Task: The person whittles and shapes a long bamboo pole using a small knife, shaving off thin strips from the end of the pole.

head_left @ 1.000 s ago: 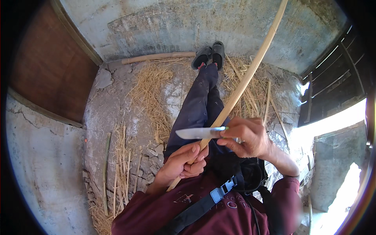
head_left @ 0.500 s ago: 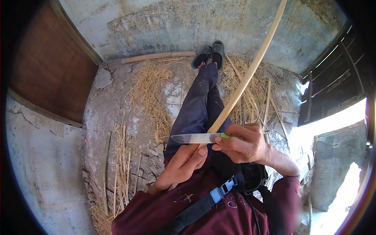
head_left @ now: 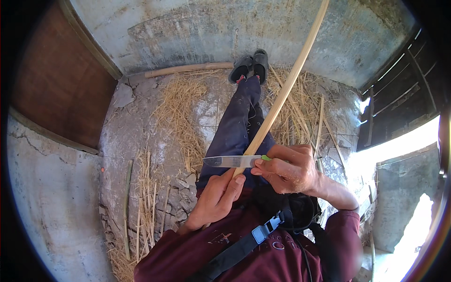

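Observation:
A long pale strip of split bamboo (head_left: 277, 103) slants from my lap up toward the far wall. Its lower part is gripped by my left hand (head_left: 217, 196), thumb pressed along the top. My right hand (head_left: 287, 170) is closed round the green handle of a knife (head_left: 228, 161); most of the handle is hidden in the fingers. The blade lies across the bamboo strip, just beyond my left fingertips, with its tip pointing left. Beneath both hands are my outstretched legs in dark trousers (head_left: 230, 127).
Straw-like shavings (head_left: 181, 101) litter the floor on both sides of my legs. A bamboo pole (head_left: 188, 68) lies along the far wall by my shoes (head_left: 249, 66). Thin strips (head_left: 146, 202) and broken rubble (head_left: 176, 202) are at the left. A black strap (head_left: 235, 254) crosses my chest.
The knife and my right hand have shifted slightly up and left. The bamboo strip's far end has swung a little to the left. Both grips look the same.

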Demonstrator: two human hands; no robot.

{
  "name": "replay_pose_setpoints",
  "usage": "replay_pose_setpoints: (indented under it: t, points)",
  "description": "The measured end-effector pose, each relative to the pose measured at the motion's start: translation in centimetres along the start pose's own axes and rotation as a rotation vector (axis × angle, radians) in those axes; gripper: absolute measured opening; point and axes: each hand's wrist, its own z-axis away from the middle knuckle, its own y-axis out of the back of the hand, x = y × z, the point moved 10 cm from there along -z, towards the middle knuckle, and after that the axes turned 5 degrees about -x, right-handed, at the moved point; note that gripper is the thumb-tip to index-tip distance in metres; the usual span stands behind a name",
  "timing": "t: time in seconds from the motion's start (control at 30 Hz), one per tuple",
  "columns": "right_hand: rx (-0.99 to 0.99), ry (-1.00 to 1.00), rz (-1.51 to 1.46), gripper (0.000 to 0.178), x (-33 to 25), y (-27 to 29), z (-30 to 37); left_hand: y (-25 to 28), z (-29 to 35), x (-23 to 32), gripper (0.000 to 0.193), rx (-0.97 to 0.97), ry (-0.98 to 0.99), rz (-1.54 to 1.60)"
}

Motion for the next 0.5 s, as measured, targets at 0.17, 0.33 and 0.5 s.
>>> replay_pose_setpoints:
  t: [0.17,0.33,0.5]
  points:
    - [0.005,0.005,0.040,0.021,0.33,0.13,-0.07,0.15,-0.06,-0.16,0.032,0.016,0.021,-0.001]
    - [0.023,0.017,0.094,0.020,0.27,0.03,0.07,0.21,-0.16,-0.15,0.030,0.021,0.017,-0.021]
    - [0.035,0.033,0.100,0.018,0.58,0.11,0.22,0.33,-0.24,-0.27,0.027,0.040,0.004,-0.038]
